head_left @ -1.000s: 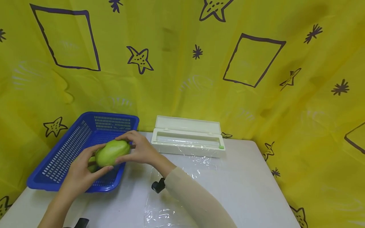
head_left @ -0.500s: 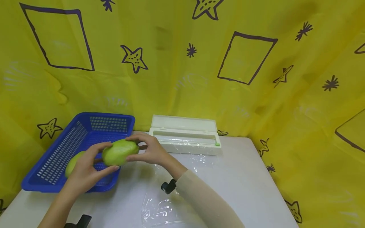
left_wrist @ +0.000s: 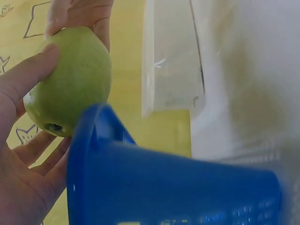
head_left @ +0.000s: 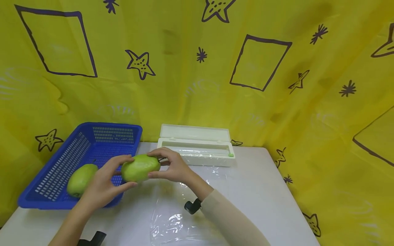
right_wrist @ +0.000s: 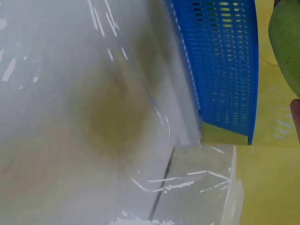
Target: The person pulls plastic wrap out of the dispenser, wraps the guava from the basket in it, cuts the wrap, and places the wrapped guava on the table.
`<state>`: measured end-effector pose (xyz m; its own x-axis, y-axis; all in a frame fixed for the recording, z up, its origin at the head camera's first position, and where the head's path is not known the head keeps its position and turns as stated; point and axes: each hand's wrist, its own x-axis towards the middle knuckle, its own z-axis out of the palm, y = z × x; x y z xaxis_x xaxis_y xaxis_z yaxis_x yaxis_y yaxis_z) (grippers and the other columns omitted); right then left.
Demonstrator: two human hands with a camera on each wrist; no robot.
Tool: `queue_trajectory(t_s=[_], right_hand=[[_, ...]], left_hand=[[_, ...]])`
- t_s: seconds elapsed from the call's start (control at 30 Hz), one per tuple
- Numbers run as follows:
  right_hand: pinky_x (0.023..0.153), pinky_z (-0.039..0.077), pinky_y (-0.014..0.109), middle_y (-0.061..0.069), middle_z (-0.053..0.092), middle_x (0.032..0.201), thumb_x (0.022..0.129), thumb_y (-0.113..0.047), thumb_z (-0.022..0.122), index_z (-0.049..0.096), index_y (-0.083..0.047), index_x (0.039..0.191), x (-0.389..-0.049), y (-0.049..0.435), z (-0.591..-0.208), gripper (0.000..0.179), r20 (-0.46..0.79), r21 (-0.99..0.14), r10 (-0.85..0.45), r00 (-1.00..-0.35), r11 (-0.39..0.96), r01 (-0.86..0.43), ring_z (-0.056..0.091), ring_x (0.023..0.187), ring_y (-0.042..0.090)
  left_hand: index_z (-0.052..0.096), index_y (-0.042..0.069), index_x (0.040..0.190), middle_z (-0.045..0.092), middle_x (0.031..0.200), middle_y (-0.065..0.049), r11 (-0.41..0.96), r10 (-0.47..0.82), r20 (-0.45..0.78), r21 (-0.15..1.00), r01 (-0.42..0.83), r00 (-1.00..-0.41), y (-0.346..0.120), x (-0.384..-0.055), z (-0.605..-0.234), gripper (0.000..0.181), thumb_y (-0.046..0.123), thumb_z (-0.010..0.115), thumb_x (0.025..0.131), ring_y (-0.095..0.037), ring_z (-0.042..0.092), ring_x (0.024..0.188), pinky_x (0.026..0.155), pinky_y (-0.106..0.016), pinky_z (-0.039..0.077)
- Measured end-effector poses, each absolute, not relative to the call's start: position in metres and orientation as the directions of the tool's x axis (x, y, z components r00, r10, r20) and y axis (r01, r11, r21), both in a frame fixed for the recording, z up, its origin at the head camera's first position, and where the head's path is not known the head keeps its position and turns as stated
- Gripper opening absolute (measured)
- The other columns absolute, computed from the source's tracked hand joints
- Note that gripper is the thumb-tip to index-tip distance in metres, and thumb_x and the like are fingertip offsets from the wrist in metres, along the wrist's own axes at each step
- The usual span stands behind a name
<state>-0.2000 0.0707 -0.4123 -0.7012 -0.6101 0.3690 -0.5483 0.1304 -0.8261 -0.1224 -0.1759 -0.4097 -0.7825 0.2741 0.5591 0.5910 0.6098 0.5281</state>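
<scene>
Head view: your left hand (head_left: 103, 186) and right hand (head_left: 173, 166) grip opposite ends of a green fruit (head_left: 141, 168), held between them. A second fruit (head_left: 80, 180) lies in the blue basket (head_left: 46, 205), left of your left hand. The film box (head_left: 203, 161) stands beyond your right hand.

Left wrist view: your left thumb (left_wrist: 30, 72) presses the fruit.

Right wrist view: the fruit appears beside a fingertip (right_wrist: 296, 112).
</scene>
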Motion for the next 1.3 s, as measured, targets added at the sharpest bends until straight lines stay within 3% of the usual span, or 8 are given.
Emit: queue_trajectory(t_s=[0.27, 0.5, 0.8, 1.3], right_hand=[[0.087, 0.058, 0.03, 0.004, 0.064, 0.127, 0.074, -0.01, 0.089, 0.064, -0.011, 0.126, -0.195, 0.095, -0.415, 0.058, 0.38, -0.832, -0.596, -0.707, 0.112, -0.543, 0.064, 0.113, 0.015], [0.09, 0.056, 0.027, 0.002, 0.063, 0.125, 0.073, -0.011, 0.09, 0.063, -0.012, 0.123, -0.189, 0.116, -0.417, 0.057, 0.34, -0.836, -0.586, -0.735, 0.169, -0.521, 0.062, 0.115, 0.017], [0.09, 0.057, 0.03, 0.001, 0.063, 0.124, 0.074, -0.014, 0.089, 0.063, -0.013, 0.123, -0.178, 0.142, -0.423, 0.056, 0.297, -0.853, -0.556, -0.776, 0.211, -0.478, 0.062, 0.115, 0.018], [0.089, 0.058, 0.033, 0.014, 0.063, 0.123, 0.073, -0.002, 0.087, 0.063, -0.001, 0.12, -0.154, 0.173, -0.418, 0.054, 0.288, -0.853, -0.505, -0.814, 0.25, -0.457, 0.065, 0.11, 0.022]], left_hand=[[0.057, 0.013, 0.133, 0.058, 0.133, -0.007, 0.574, 0.323, 0.544, 0.538, 0.618, -0.774, -0.159, -0.127, -0.411, 0.077, 0.013, 0.094, 0.065, -0.018, 0.056, 0.12, 0.078, -0.028, 0.059], [0.058, 0.014, 0.132, 0.057, 0.136, -0.009, 0.535, 0.369, 0.533, 0.548, 0.643, -0.762, -0.143, -0.132, -0.417, 0.076, 0.016, 0.094, 0.065, -0.024, 0.057, 0.119, 0.08, -0.026, 0.058], [0.058, 0.017, 0.131, 0.056, 0.138, -0.003, 0.471, 0.406, 0.506, 0.598, 0.649, -0.761, -0.12, -0.135, -0.424, 0.074, 0.016, 0.093, 0.067, -0.022, 0.056, 0.122, 0.081, -0.027, 0.058], [0.058, 0.021, 0.132, 0.057, 0.136, -0.003, 0.42, 0.471, 0.451, 0.641, 0.642, -0.758, -0.09, -0.139, -0.434, 0.071, 0.02, 0.091, 0.07, -0.019, 0.057, 0.12, 0.085, -0.03, 0.057]])
